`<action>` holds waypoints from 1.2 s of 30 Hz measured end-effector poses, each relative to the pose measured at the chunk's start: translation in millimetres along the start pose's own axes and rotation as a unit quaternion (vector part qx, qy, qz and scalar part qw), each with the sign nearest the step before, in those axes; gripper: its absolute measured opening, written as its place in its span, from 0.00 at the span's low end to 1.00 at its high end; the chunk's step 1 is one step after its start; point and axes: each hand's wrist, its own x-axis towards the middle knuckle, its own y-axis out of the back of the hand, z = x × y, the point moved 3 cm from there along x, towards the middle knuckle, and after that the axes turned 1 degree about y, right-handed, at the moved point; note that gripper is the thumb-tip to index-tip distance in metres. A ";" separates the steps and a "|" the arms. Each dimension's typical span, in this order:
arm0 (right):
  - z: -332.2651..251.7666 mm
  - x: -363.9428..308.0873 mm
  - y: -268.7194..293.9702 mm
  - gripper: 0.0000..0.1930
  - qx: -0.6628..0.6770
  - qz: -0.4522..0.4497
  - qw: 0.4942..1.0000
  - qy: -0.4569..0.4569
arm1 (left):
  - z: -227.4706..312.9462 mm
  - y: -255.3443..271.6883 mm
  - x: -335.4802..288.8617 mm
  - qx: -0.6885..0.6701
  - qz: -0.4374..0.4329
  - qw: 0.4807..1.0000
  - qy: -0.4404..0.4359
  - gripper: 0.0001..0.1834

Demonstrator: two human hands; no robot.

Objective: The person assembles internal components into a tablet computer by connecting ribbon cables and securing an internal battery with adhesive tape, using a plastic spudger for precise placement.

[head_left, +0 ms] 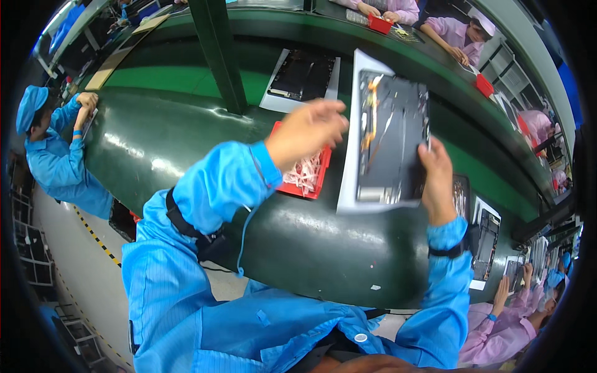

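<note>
My right hand (pixel 439 177) grips the right edge of an opened tablet (pixel 395 143), lifted above the green bench. Its dark inside faces me, with an orange-yellow flex strip along the left side. A white sheet (pixel 349 180) lies behind the tablet and shows past its left edge. Beside that edge my left hand (pixel 309 132) hovers with fingers loosely bent and apart, holding nothing. Under this hand a red tray (pixel 324 166) of pale pinkish strips (pixel 303 176) stands on the bench, partly hidden. A blue coiled cord (pixel 244 239) hangs from near my left wrist.
Another opened tablet (pixel 302 74) rests on a white sheet behind the tray, near a green post (pixel 217 53). To the right are a dark tray (pixel 461 193) and another opened tablet (pixel 486 242). Co-workers in blue (pixel 59 149) and pink (pixel 507 332) sit around the benches.
</note>
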 end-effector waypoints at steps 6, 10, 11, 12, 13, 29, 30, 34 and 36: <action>45.9 151.4 46.0 0.19 -0.032 0.107 0.992 -0.060 | -13.4 128.3 112.7 0.177 0.246 0.952 0.041 0.32; 89.7 197.4 79.1 0.21 -0.112 0.115 0.976 -0.144 | -58.4 178.8 175.0 0.302 0.399 0.855 0.134 0.30; 88.8 202.8 89.0 0.23 -0.467 0.158 0.868 0.058 | -58.0 180.4 184.1 0.348 0.385 0.845 0.134 0.30; 95.0 203.2 84.2 0.25 -0.738 0.167 0.606 0.244 | -58.9 184.0 193.8 0.396 0.370 0.829 0.136 0.31; 77.7 202.5 41.1 0.26 -0.664 0.129 0.682 0.277 | -67.1 210.3 199.9 0.371 0.393 0.826 0.159 0.32; 119.2 213.9 -208.8 0.16 -0.282 -0.093 0.932 -0.206 | -59.1 233.0 226.6 0.478 0.308 0.806 0.165 0.26; 112.9 208.6 -213.9 0.16 -0.285 -0.098 0.932 -0.201 | -69.6 249.1 225.6 0.503 0.306 0.792 0.162 0.27; 87.6 191.6 -191.2 0.17 -0.119 0.009 0.992 -0.039 | -40.4 223.7 220.5 0.268 0.367 0.890 -0.036 0.18; 76.7 189.1 -149.3 0.13 -0.073 0.003 0.997 0.013 | 13.5 161.0 202.3 0.155 0.299 0.939 -0.071 0.19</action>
